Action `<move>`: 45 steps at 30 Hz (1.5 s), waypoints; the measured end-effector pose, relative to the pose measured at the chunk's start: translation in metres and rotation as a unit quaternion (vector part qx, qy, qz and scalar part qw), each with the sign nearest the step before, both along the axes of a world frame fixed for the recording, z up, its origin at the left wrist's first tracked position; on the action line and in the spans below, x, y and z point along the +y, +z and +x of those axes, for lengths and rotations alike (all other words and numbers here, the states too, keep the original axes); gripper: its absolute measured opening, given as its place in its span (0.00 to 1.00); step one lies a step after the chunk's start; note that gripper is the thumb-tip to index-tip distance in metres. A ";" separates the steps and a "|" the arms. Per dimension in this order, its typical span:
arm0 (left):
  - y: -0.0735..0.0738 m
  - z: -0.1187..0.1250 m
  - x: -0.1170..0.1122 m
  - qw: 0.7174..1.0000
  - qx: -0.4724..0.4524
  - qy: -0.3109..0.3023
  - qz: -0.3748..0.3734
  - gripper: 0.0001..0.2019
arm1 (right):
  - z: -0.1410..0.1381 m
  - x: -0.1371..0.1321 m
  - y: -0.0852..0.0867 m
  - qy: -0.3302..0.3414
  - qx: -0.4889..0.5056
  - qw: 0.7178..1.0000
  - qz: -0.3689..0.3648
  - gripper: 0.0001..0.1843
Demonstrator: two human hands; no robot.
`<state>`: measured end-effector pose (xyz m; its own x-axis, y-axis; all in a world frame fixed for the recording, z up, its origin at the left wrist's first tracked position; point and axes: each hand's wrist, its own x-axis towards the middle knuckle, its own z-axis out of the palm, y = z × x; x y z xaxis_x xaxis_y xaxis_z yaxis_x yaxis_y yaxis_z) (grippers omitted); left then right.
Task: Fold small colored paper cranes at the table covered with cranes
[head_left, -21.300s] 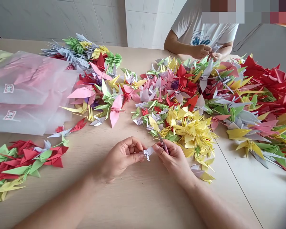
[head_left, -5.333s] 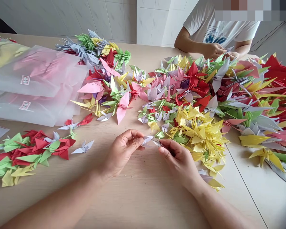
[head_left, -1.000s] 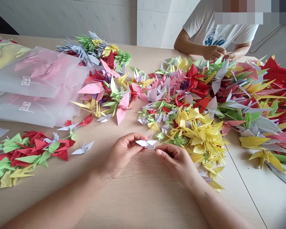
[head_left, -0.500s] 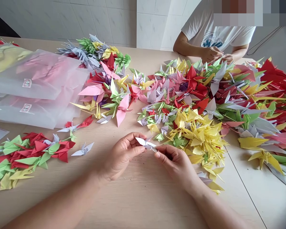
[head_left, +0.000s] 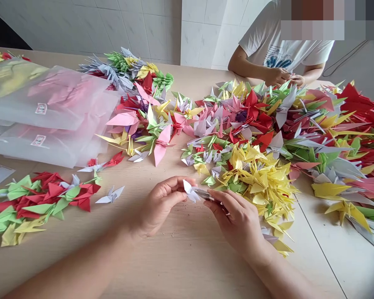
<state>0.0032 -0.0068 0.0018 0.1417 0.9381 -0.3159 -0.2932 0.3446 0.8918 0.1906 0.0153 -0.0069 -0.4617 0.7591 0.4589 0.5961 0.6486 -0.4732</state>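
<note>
Between thumb and fingers, my left hand (head_left: 162, 203) pinches a small white paper crane (head_left: 191, 192), its wings apart. My right hand (head_left: 233, 214) is closed around metal tweezers (head_left: 208, 193), whose tips reach the crane's right side; their exact contact point is too small to make out. Just beyond my right hand is a heap of yellow paper cranes (head_left: 262, 178). A lone pale crane (head_left: 111, 194) lies on the table left of my left hand, beside a small pile of red and green cranes (head_left: 54, 195).
Frosted plastic bags (head_left: 59, 112) of folded paper lie at the left. Mixed paper cranes (head_left: 218, 116) spread across the middle and right of the table (head_left: 156, 265). Across from me, a person in a white T-shirt (head_left: 268, 50) works with both hands (head_left: 282, 77) behind the heap.
The crane in my left hand has turned, one wing now pointing up. My right hand has shifted slightly right, showing more of the tweezers. The whole view has moved a little.
</note>
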 end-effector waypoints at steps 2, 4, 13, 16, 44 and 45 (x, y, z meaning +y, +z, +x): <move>0.000 0.000 0.000 1.000 0.000 0.004 0.000 0.12 | 0.000 0.000 -0.002 0.012 -0.003 1.000 0.006 0.07; 0.000 0.000 0.000 1.000 0.000 0.005 -0.003 0.12 | 0.001 0.000 -0.003 0.021 -0.005 1.000 0.007 0.07; 0.000 0.000 0.000 1.000 -0.009 -0.002 -0.017 0.13 | 0.000 0.000 0.000 0.028 -0.032 0.998 0.036 0.07; -0.001 0.000 0.000 1.000 -0.013 -0.004 -0.024 0.13 | 0.000 0.001 0.000 0.030 -0.033 0.998 0.038 0.06; 0.004 0.000 0.001 0.996 -0.043 0.012 -0.073 0.15 | 0.000 -0.001 0.004 0.036 -0.042 0.998 0.026 0.07; 0.004 0.000 0.002 0.996 -0.042 0.015 -0.074 0.15 | 0.000 -0.001 0.004 0.036 -0.038 0.998 0.024 0.07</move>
<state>0.0031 -0.0053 0.0061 0.1471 0.8862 -0.4393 -0.3773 0.4608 0.8033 0.1908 0.0139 -0.0029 -0.5488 0.7014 0.4549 0.5810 0.7112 -0.3957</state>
